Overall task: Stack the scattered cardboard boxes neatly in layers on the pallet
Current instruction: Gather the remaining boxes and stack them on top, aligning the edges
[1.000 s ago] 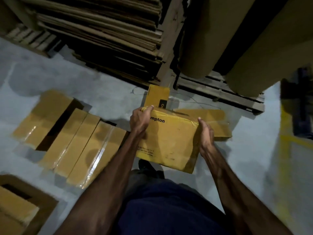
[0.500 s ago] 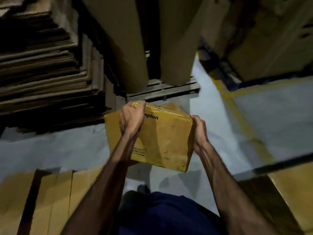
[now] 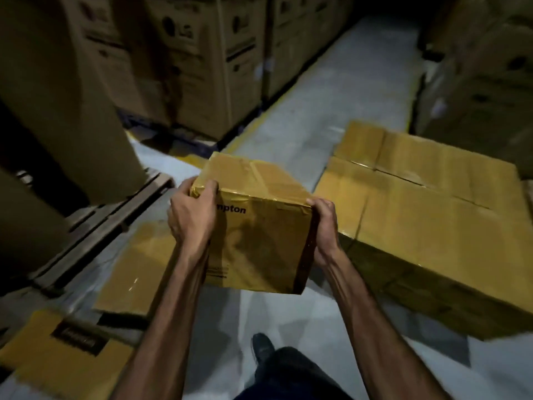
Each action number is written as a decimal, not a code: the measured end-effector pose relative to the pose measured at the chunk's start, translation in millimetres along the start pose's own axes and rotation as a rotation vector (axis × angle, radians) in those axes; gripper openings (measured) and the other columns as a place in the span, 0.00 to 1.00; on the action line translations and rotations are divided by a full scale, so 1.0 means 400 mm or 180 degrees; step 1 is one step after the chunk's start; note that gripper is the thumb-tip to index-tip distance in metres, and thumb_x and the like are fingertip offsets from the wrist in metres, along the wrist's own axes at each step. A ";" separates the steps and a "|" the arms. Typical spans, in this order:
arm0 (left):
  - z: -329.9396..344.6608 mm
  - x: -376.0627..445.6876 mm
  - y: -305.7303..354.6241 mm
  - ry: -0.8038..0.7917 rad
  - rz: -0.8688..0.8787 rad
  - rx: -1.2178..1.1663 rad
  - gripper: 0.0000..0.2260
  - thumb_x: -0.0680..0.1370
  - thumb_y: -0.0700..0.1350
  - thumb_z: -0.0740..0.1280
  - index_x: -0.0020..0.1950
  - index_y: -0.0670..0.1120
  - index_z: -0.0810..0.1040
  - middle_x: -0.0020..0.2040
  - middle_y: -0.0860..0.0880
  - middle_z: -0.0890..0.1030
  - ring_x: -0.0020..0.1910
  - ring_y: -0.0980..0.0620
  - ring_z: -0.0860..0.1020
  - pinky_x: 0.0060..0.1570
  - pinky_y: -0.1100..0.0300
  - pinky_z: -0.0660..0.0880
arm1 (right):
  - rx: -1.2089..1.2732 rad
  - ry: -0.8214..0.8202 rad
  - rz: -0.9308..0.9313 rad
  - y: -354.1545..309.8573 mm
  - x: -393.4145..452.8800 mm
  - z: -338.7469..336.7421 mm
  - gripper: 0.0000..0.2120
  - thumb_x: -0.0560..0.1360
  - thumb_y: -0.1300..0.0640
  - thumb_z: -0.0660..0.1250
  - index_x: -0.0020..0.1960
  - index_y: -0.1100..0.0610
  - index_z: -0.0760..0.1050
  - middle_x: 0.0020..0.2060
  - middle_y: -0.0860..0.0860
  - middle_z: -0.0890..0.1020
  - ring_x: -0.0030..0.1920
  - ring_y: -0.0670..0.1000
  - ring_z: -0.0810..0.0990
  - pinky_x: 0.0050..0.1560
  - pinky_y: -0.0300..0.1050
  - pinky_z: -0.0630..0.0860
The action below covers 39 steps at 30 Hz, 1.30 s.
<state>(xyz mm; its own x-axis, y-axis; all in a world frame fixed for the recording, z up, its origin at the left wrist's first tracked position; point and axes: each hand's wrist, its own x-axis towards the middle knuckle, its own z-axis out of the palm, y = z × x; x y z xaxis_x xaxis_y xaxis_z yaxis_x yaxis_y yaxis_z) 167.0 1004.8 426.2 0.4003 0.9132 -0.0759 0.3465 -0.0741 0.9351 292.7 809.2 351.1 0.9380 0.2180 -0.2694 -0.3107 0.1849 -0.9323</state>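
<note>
I carry a taped yellow-brown cardboard box in front of my chest, lifted off the floor. My left hand grips its near left top corner, fingers curled over the edge. My right hand grips the right side, thumb on the top edge. To the right lies a low layer of flat cardboard boxes set side by side; whatever they rest on is hidden. Another box lies on the floor under my left arm, and one more box lies at the lower left.
Tall printed cartons stand at the left and back, more cartons at the right. A wooden pallet shows under the left stacks. A grey floor aisle with a yellow line runs ahead. My shoe is on the floor below the box.
The view has swung to the right with the box held in both hands. The stacked flat cardboard is out of view; the aisle and the layer of boxes on the right have come into view.
</note>
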 end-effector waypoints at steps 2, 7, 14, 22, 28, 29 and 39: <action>0.024 -0.063 0.001 -0.0220 0.0102 -0.0084 0.22 0.78 0.59 0.69 0.71 0.55 0.80 0.66 0.46 0.82 0.66 0.40 0.77 0.60 0.51 0.71 | 0.0137 0.0209 -0.0070 -0.009 -0.052 -0.081 0.22 0.69 0.45 0.73 0.57 0.54 0.72 0.50 0.53 0.77 0.48 0.52 0.79 0.44 0.48 0.76; 0.096 -0.233 -0.004 -0.0725 0.0222 -0.0171 0.19 0.79 0.59 0.69 0.65 0.51 0.82 0.59 0.44 0.84 0.60 0.39 0.79 0.52 0.52 0.73 | 0.0043 0.0810 -0.0327 -0.033 -0.176 -0.284 0.24 0.66 0.41 0.74 0.56 0.53 0.75 0.54 0.56 0.78 0.54 0.56 0.80 0.50 0.53 0.77; 0.224 -0.481 0.042 -0.1335 0.0222 -0.0206 0.13 0.80 0.56 0.70 0.62 0.53 0.83 0.51 0.53 0.78 0.54 0.46 0.76 0.51 0.56 0.68 | 0.0158 0.1254 -0.0304 -0.060 -0.282 -0.586 0.28 0.63 0.36 0.74 0.58 0.49 0.76 0.63 0.62 0.78 0.63 0.65 0.78 0.52 0.59 0.79; 0.439 -0.753 0.117 -0.1617 0.0503 -0.0015 0.06 0.79 0.56 0.69 0.50 0.54 0.80 0.47 0.50 0.79 0.49 0.45 0.74 0.49 0.54 0.68 | 0.0323 0.1453 -0.0322 -0.127 -0.316 -0.925 0.30 0.64 0.36 0.72 0.59 0.53 0.75 0.59 0.60 0.79 0.60 0.62 0.79 0.54 0.60 0.79; 0.649 -0.991 0.174 -0.1825 0.0572 -0.0025 0.10 0.79 0.56 0.69 0.57 0.54 0.82 0.50 0.51 0.82 0.51 0.47 0.76 0.43 0.57 0.66 | 0.0298 0.1596 -0.0471 -0.226 -0.321 -1.231 0.28 0.64 0.36 0.71 0.57 0.51 0.74 0.56 0.58 0.79 0.59 0.62 0.79 0.54 0.57 0.77; 0.686 -1.023 0.185 -0.1844 0.0557 -0.0056 0.12 0.79 0.57 0.69 0.59 0.54 0.83 0.51 0.51 0.82 0.52 0.47 0.77 0.44 0.57 0.68 | 0.0281 0.1639 -0.0521 -0.248 -0.316 -1.276 0.28 0.63 0.36 0.72 0.56 0.51 0.75 0.55 0.57 0.79 0.58 0.61 0.79 0.54 0.57 0.77; 0.991 -1.233 0.302 -0.2130 0.0705 -0.0109 0.07 0.79 0.57 0.69 0.53 0.57 0.80 0.44 0.60 0.79 0.49 0.50 0.79 0.53 0.51 0.78 | 0.0302 0.1987 -0.0560 -0.378 -0.250 -1.621 0.28 0.63 0.36 0.75 0.55 0.52 0.77 0.55 0.58 0.80 0.60 0.63 0.80 0.58 0.62 0.78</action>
<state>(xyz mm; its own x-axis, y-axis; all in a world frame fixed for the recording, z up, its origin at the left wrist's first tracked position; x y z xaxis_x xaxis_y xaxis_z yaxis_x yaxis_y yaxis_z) 347.9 386.8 439.4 0.8979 0.4349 -0.0688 0.1741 -0.2071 0.9627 345.4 138.2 362.6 0.8799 -0.4153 -0.2307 -0.1298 0.2569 -0.9577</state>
